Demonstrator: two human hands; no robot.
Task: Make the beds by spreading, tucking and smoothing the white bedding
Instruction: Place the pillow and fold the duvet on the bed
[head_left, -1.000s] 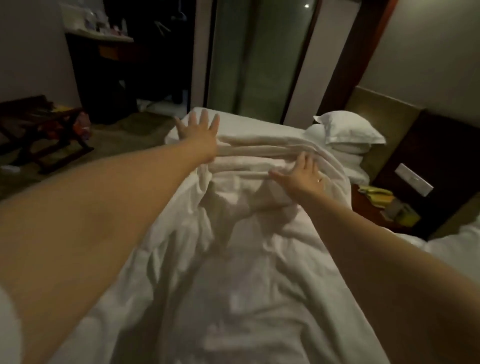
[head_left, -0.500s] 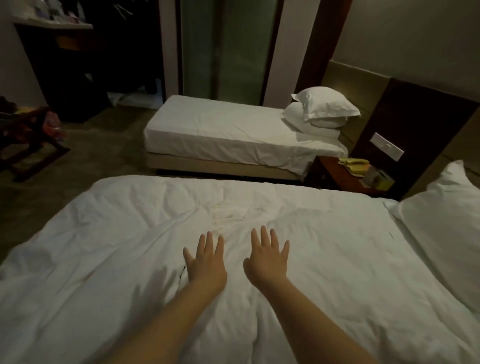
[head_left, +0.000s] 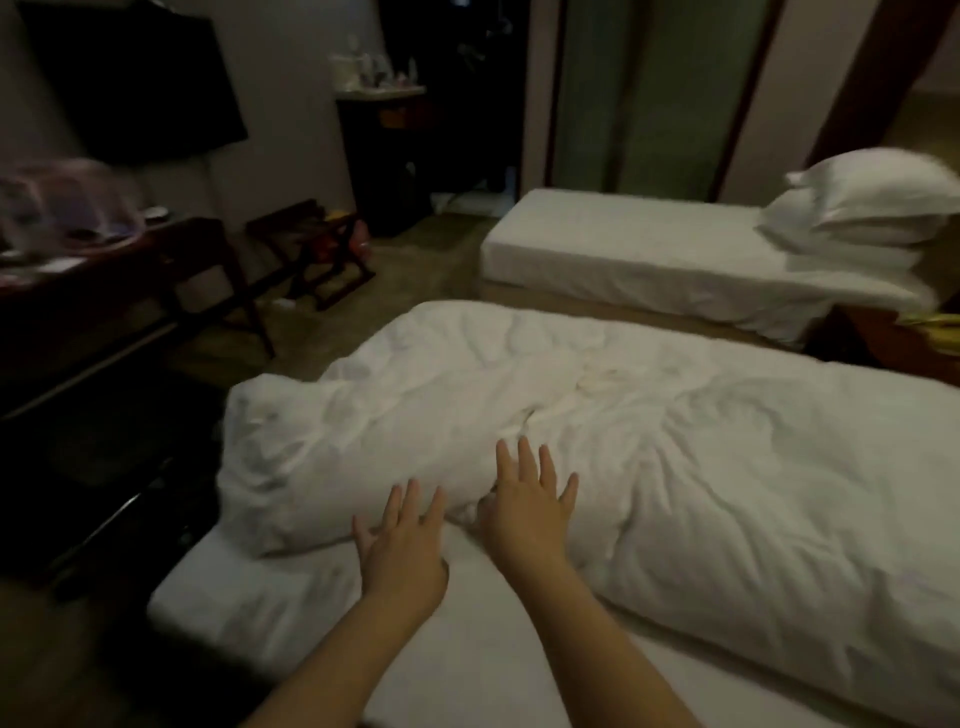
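Observation:
A crumpled white duvet (head_left: 649, 426) lies across the near bed, pulled back from the near edge so that the white fitted sheet (head_left: 291, 603) shows. My left hand (head_left: 402, 545) rests flat with spread fingers at the duvet's near edge. My right hand (head_left: 527, 506) lies flat on the duvet just beside it, fingers apart. Neither hand grips the cloth. A second bed (head_left: 665, 254) with a smooth white sheet stands behind, with two stacked white pillows (head_left: 867, 202) at its head on the right.
A dark desk (head_left: 104, 280) with clutter stands on the left under a wall television (head_left: 135, 78). A folding luggage rack (head_left: 322, 249) sits on the carpet beyond it. A bedside table (head_left: 904, 338) with yellow items is between the beds at right.
The view has swung left toward the bed's foot. The duvet, spread flat half a second ago, now lies bunched and off the near edge. Both hands stay flat and open on the bedding.

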